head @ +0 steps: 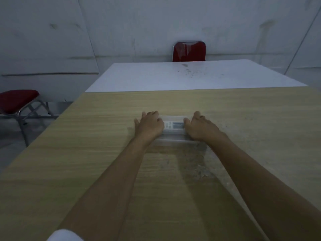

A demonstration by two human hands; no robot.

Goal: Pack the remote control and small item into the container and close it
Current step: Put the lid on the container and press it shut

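A clear plastic container lies on the wooden table, a see-through lid on top of it. Through the lid shows a white remote control lying crosswise. My left hand rests palm down on the container's left end, fingers curled over its far edge. My right hand presses on the right end in the same way. The small item is hidden from view.
A white table butts against the wooden one's far edge. Behind it stands a red chair; another red chair is at the left beside the table. Grey walls close the room.
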